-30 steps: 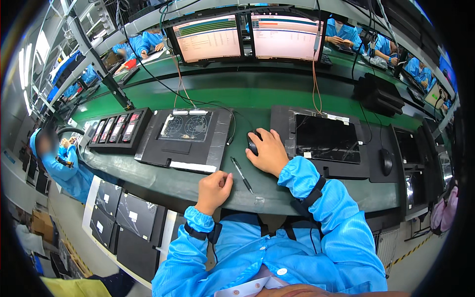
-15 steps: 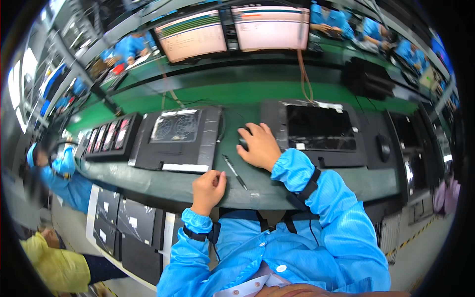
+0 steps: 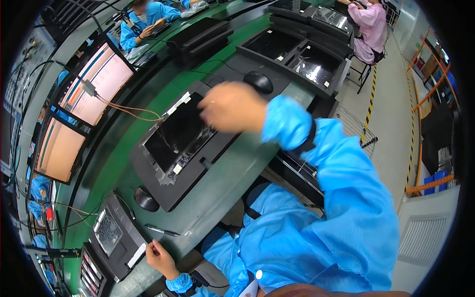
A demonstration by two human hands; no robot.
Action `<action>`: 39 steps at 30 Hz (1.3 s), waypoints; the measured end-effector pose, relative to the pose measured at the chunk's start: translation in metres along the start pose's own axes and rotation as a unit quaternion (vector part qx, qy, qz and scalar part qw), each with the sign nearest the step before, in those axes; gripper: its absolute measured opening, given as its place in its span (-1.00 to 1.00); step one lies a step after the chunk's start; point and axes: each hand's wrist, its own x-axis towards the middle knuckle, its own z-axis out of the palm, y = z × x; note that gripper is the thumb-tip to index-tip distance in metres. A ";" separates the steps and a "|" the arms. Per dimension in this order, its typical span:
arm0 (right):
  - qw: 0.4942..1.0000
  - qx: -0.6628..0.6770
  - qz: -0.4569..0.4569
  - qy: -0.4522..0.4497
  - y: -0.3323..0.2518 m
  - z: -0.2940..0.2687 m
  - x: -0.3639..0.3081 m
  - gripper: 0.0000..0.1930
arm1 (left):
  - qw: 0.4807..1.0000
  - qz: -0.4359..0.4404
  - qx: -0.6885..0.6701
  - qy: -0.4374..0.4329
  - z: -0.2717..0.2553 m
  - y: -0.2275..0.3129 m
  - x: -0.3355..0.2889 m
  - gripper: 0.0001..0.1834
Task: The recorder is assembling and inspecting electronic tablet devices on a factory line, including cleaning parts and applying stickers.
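My right hand (image 3: 233,110), smeared by motion, hovers over the right end of a dark display panel (image 3: 174,134) with white tabs. The panel lies in a black foam holder (image 3: 195,173). Whether its fingers hold anything is too blurred to tell. My left hand (image 3: 162,260) rests curled at the bench's near edge, with nothing visible in it. Near it are a pen (image 3: 162,230) and a second black holder (image 3: 129,241) bearing a clear-filmed panel with round patterns (image 3: 108,234). A black mouse (image 3: 146,198) sits uncovered between the two holders.
Another mouse (image 3: 258,82) stands beyond my right hand, near a black tray (image 3: 319,89) of dark panels. Two monitors (image 3: 94,84) stand across the bench, and an orange cable (image 3: 131,111) runs to the panel. Co-workers in blue (image 3: 161,12) and pink (image 3: 368,24) sit farther off.
My view has swung to the right. My right hand has left the mouse between the holders and moved right, over the display panel. My left hand stays curled near the pen.
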 end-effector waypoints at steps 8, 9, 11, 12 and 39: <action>0.932 -0.066 0.276 -0.226 0.287 -0.104 -0.128 -0.17 | 0.999 0.013 0.036 0.009 0.003 0.000 0.002 -0.73; 0.942 -0.049 0.235 -0.234 0.286 -0.106 -0.131 -0.12 | 0.999 0.007 0.041 0.011 0.004 -0.002 0.003 -0.73; 0.949 -0.073 0.192 -0.238 0.278 -0.105 -0.134 -0.10 | 0.998 0.004 0.063 0.024 0.004 0.000 0.003 -0.74; 0.957 -0.047 0.186 -0.217 0.277 -0.105 -0.135 -0.16 | 0.997 0.006 0.068 0.027 0.006 -0.001 0.005 -0.76; 0.980 0.166 0.085 0.064 0.023 -0.141 0.101 -0.14 | 0.852 0.196 -0.354 -0.333 0.048 0.177 0.004 0.36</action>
